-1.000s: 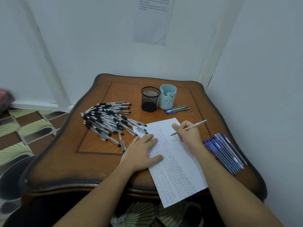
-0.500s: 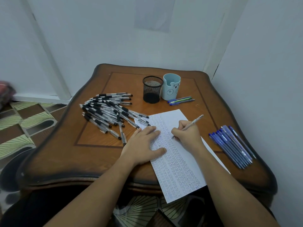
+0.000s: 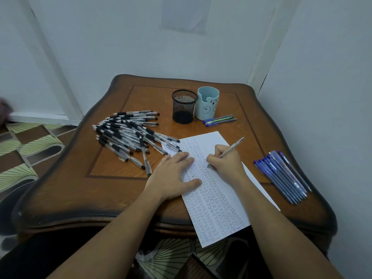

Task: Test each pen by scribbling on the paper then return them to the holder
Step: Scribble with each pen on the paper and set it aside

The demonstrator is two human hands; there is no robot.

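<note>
1. Gripping a slim silver-grey pen (image 3: 232, 147), the right hand (image 3: 225, 164) has its fingers and thumb curled tight round the barrel. The tip is down on the white sheet of paper (image 3: 217, 206) and the cap end points to the far right.
2. The left hand (image 3: 173, 176) lies flat with straight fingers, pressing on the paper's left edge and holding nothing.
3. At the far left sprawls a loose heap of clear pens with black rubber grips (image 3: 128, 135). They lie criss-crossed, and a few tips rest on the paper's far left corner, just beyond the left fingertips.
4. Far centre stands the black wire-mesh cylinder holder (image 3: 184, 106), upright. Just beside it on the right is a pale blue cup with a bear face (image 3: 207, 102).
5. Three coloured pens in blue, green and grey (image 3: 220, 119) lie side by side at the cup's right foot.
6. On the right, well apart from the paper, is a neat row of blue pens (image 3: 281, 174), laid parallel and angled toward the near right.
7. The surface is a glossy brown wooden table (image 3: 80, 188) with a wavy dark rim and an inlaid line framing the middle. The paper's near end hangs over the near edge.
8. Rows of small scribbles fill most of the paper, and only its far right strip is blank.
9. Pale grey-blue walls (image 3: 120, 47) meet in a corner at the far right. A blurred sheet on the far wall (image 3: 185, 13) cannot be read. A green-and-brown patterned floor (image 3: 24, 141) shows at the left.
</note>
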